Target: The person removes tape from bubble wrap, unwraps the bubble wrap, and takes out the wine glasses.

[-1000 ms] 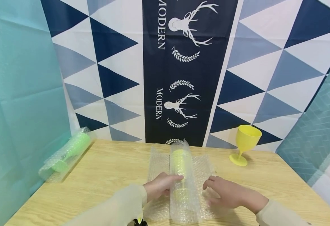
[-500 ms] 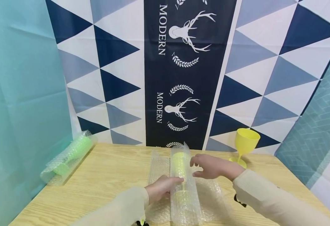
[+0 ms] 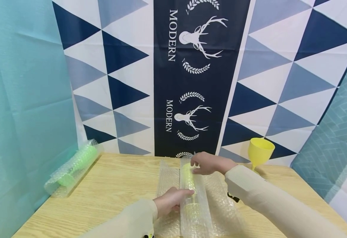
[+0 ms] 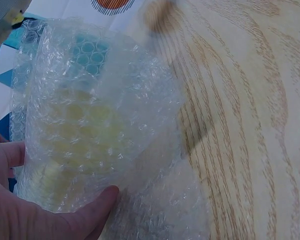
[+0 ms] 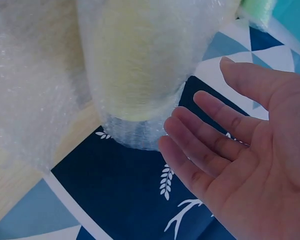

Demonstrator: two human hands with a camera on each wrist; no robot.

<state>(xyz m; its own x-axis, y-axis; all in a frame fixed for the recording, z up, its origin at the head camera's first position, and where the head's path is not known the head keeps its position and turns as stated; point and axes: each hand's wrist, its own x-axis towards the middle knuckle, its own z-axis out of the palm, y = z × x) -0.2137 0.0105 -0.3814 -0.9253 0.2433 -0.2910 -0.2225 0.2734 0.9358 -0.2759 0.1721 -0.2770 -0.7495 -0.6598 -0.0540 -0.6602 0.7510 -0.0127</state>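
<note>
A yellow goblet (image 3: pixel 188 175) lies rolled in clear bubble wrap (image 3: pixel 201 215) on the wooden table, its long side pointing away from me. My left hand (image 3: pixel 168 200) grips the roll from its left side, thumb laid over the top. In the left wrist view the yellow shows blurred through the layers of bubble wrap (image 4: pixel 155 75). My right hand (image 3: pixel 209 163) is over the roll's far end, fingers loosely bent. The right wrist view shows that palm (image 5: pixel 255 165) holding nothing, fingertips right beside the wrap's end. Loose wrap spreads flat on both sides of the roll.
An unwrapped yellow goblet (image 3: pixel 260 152) stands upright at the table's back right. At the left edge lies a green goblet (image 3: pixel 81 158) in bubble wrap. A patterned cloth (image 3: pixel 131 89) hangs behind the wooden table (image 3: pixel 122 180).
My right hand has moved from the loose wrap on the right, up and left to the roll's far end. The left hand has kept its grip on the roll.
</note>
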